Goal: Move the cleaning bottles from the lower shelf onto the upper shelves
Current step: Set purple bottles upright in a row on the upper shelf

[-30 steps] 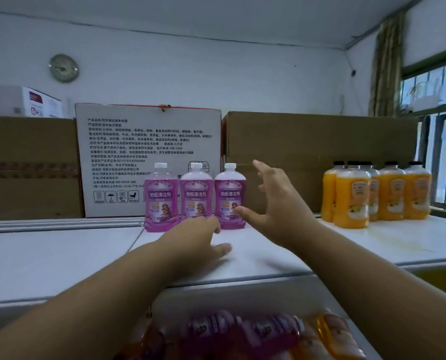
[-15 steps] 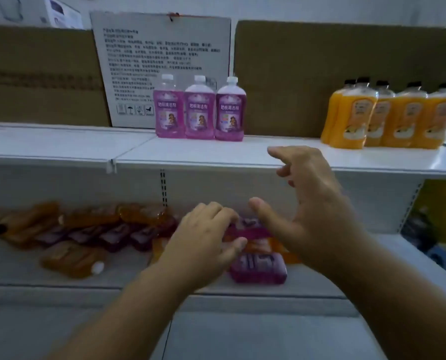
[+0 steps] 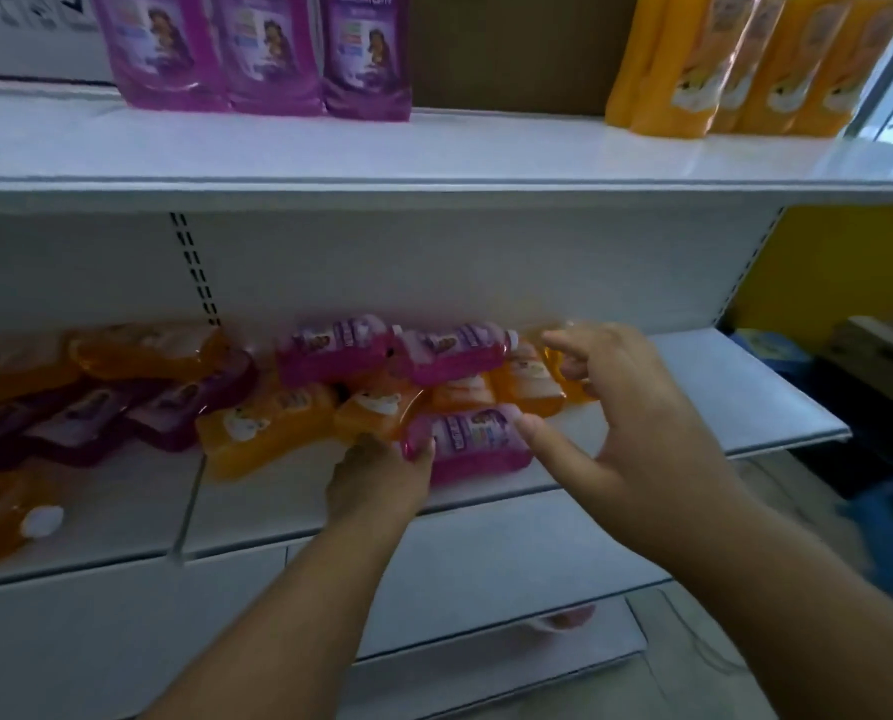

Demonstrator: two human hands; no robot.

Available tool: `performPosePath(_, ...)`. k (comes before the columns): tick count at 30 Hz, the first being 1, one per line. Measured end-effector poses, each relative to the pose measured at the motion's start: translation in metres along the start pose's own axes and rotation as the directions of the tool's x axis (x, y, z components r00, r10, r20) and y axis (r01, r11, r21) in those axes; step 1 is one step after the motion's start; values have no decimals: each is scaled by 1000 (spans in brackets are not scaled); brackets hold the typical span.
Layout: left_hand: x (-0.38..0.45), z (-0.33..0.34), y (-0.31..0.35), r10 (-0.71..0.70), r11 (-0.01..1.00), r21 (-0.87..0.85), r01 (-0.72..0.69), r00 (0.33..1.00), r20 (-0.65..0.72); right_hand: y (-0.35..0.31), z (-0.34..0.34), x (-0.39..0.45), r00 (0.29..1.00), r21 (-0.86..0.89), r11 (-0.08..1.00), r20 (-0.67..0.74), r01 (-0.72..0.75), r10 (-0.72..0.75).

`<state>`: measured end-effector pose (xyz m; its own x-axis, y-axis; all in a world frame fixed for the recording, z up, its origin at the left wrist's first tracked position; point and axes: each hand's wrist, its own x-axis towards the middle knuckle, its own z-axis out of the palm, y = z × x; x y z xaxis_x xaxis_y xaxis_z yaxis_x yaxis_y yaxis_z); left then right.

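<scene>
The left hand [image 3: 382, 472] is touching the near-left end of a pink bottle [image 3: 478, 444] lying flat at the front of the lower shelf [image 3: 719, 402]; whether its grip is closing on the bottle I cannot tell. The right hand [image 3: 626, 407], at three o'clock of that bottle, is hanging with a wide grip, holding nothing. More pink and orange bottles [image 3: 272, 423] are lying jumbled behind. At twelve o'clock, purple bottles [image 3: 257, 49] are standing on the upper shelf [image 3: 434, 153].
</scene>
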<state>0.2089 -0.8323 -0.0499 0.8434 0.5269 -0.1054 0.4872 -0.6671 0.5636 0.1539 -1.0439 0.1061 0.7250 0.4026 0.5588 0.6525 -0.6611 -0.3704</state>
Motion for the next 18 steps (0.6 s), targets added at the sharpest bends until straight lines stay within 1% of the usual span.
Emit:
performPosePath(1, 4, 2, 0, -14, 998, -65, 12, 1000, -20, 0, 3, 1, 1000, 2, 1000, 0, -12, 12)
performPosePath(3, 14, 6, 1, -65, 976, -209, 64, 998, 4, 5, 13, 4, 999, -2, 999, 2, -44, 44)
performPosePath(4, 15, 8, 0, -84, 963, -254, 84, 996, 14, 8, 18, 5, 998, 4, 998, 9, -56, 56)
performPosePath(7, 12, 8, 1, -122, 900, -421, 108, 993, -6, 18, 26, 8, 995, 34, 995, 42, -89, 87)
performPosePath(8, 10, 7, 2, -133, 846, -522, 108, 991, -12, 22, 29, 11, 994, 47, 994, 52, -97, 95)
performPosePath(9, 8, 6, 3, -159, 756, -642, 125, 987, 6, 28, 31, 13, 993, 58, 993, 61, -104, 100)
performPosePath(10, 6, 4, 5, -188, 635, -756, 161, 981, 50, 34, 34, 17, 994, 64, 993, 59, -100, 97)
performPosePath(11, 2, 0, 6, -209, 526, -829, 190, 974, 90, 40, 37, 20, 994, 69, 993, 61, -94, 90)
performPosePath(12, -3, -5, 8, -204, 477, -859, 183, 974, 94, 47, 40, 23, 995, 84, 993, 64, -88, 83)
performPosePath(13, -9, -11, 10, -178, 480, -867, 137, 982, 57, 54, 43, 26, 994, 110, 990, 75, -85, 77)
performPosePath(15, -26, -25, 14, -135, 532, -847, 7, 988, -77, 67, 51, 35, 991, 173, 980, 113, -96, 77)
performPosePath(16, -37, -34, 16, -119, 562, -826, -49, 983, -140, 74, 54, 39, 988, 207, 972, 132, -107, 81)
performPosePath(18, -58, -50, 21, -77, 583, -799, -148, 969, -236, 90, 61, 48, 986, 246, 964, 154, -97, 60)
